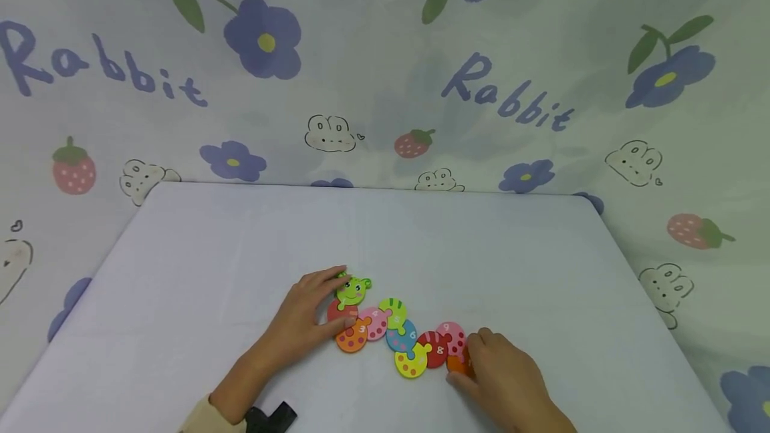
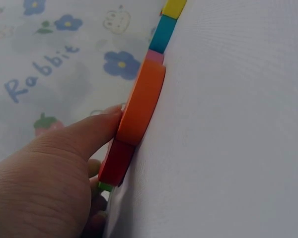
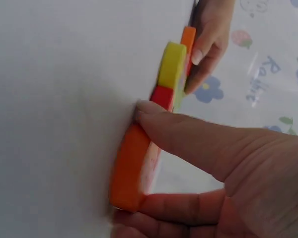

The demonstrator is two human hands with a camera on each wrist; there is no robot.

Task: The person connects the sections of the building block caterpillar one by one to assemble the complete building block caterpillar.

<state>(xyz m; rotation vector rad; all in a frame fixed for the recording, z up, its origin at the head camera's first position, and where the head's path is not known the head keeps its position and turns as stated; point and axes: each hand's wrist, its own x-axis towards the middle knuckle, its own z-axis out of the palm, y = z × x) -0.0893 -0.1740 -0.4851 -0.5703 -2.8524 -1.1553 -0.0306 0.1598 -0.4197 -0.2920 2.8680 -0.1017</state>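
Observation:
A flat caterpillar puzzle (image 1: 375, 323) of joined, numbered round pieces lies on the white table in a wavy line. My left hand (image 1: 301, 323) holds its left end, with fingers at the green smiling head (image 1: 351, 291) and the thumb on the orange piece marked 3 (image 2: 141, 101). Between them, the red piece (image 2: 117, 161) is partly covered. At the other end, my right hand (image 1: 508, 376) pinches the orange tail piece (image 3: 131, 168) between thumb and fingers, hiding much of it from above. Yellow (image 1: 412, 361), dark red and pink pieces sit beside that tail.
White cloth covers the table (image 1: 240, 252). Behind it hangs a curtain (image 1: 373, 72) printed with flowers, rabbits and strawberries. A black wrist device (image 1: 273, 417) shows by the left sleeve (image 1: 210, 418).

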